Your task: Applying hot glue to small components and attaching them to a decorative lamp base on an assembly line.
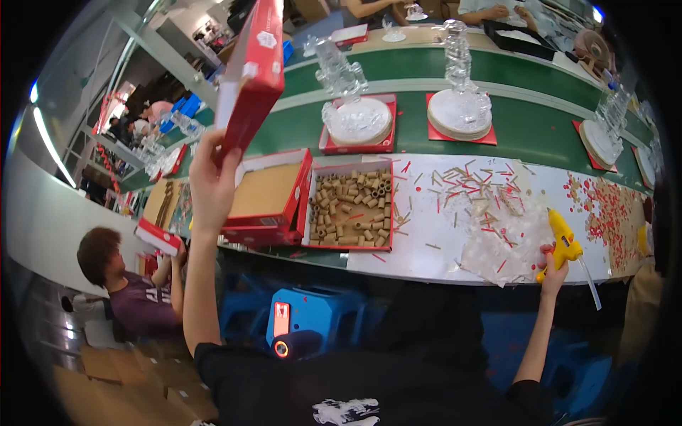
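My left hand [214, 186] is raised over the table's left side and grips a shallow red cardboard box [261, 74], tilted on edge with its pale inside to the left. Its fingers close around the lower corner. At the right, my right hand [553, 272] is wrapped around the handle of a yellow glue gun [564, 241]. A clear glue stick [590, 285] sticks out of the gun's back, and its nozzle points up and away over the white work surface [426, 264]. Thin red and tan sticks [465, 181] lie scattered there beside crumpled clear plastic film [490, 245].
An open box [391, 220] holds short cardboard tubes, with stacked red boxes [295, 202] left of it. Clear plastic-wrapped pieces on white round bases [359, 122] line the green conveyor [405, 113]. Red and tan discs [604, 213] cover the right end. A co-worker [135, 291] handles another red box.
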Tool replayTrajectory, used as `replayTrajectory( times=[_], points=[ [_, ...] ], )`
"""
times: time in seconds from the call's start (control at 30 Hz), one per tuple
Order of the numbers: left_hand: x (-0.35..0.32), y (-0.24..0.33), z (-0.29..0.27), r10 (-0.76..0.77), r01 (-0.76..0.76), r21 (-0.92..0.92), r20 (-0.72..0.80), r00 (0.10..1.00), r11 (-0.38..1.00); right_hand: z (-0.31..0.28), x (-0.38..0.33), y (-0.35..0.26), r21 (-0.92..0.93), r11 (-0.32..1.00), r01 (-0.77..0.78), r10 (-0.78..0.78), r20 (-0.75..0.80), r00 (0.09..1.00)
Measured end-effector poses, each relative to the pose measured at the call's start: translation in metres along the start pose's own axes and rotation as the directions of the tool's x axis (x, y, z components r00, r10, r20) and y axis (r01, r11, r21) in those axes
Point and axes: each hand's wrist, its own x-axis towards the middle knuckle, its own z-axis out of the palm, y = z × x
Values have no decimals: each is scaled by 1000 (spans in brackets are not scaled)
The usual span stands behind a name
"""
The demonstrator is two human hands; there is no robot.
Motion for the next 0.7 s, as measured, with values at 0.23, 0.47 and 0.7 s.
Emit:
replayTrajectory(
  times=[0.23, 0.47, 0.7],
  points=[
    [-12, 32, 62, 74, 25, -506, 175, 982, 862, 0, -10, 3, 29, 1000, -2, 3, -27, 1000],
    [-23, 36, 155, 240, -123, -401, 257, 936, 908, 3, -6, 6, 237, 970, 57, -43, -64, 997],
    [-113, 48, 272, 63, 48, -319, 330, 942, 947, -10, -3, -2, 428, 903, -29, 52, -43, 998]
  ],
)
